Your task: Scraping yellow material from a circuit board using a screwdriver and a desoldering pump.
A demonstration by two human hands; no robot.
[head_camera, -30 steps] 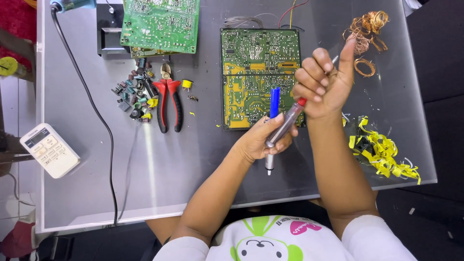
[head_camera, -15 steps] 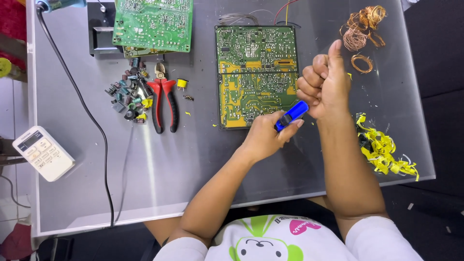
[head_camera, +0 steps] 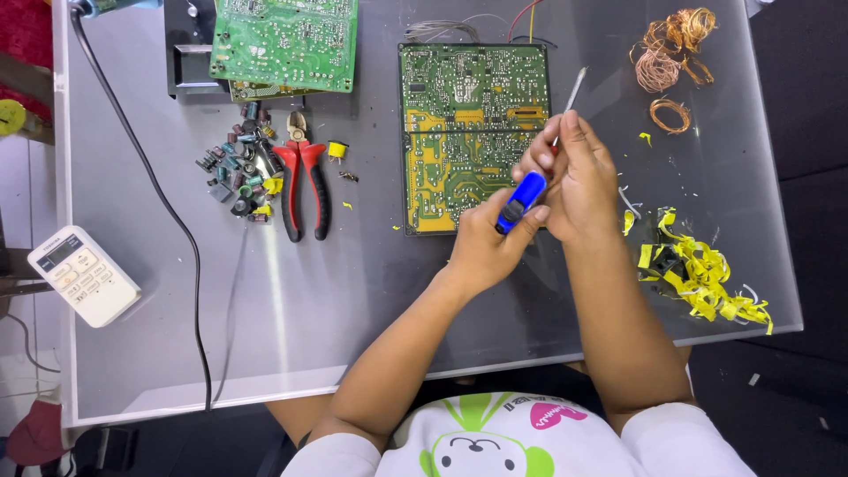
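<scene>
- A white remote control [head_camera: 84, 276] is seen at the far left, lying just off the edge of the grey table [head_camera: 353, 327].
- A black cable [head_camera: 159, 194] is run down the left part of the table from the top corner to the near edge.
- A green circuit board [head_camera: 284, 40] is laid at the top left, partly over a black block [head_camera: 185, 53].
- Below it, a heap of small electronic components [head_camera: 237, 172] is gathered, with red-handled pliers [head_camera: 302, 181] just beside it on the right.
- A second green and yellow circuit board [head_camera: 468, 115] is placed at the middle of the table, with thin wires at its top edge.
- The left hand [head_camera: 486, 243] is held over the lower right corner of that board; its fingers are closed around a blue tool handle [head_camera: 521, 201], which is gripped between thumb and forefinger.
- The right hand [head_camera: 574, 181] is pressed against the left one, its fingers curled shut on a thin grey rod [head_camera: 572, 93] that sticks up and away from the hand. Whether rod and blue handle are joined cannot be told.
- Coils of copper wire [head_camera: 671, 53] are lying at the top right.
- Scraps of yellow tape [head_camera: 698, 278] are scattered near the right edge, just beside the right forearm.
</scene>
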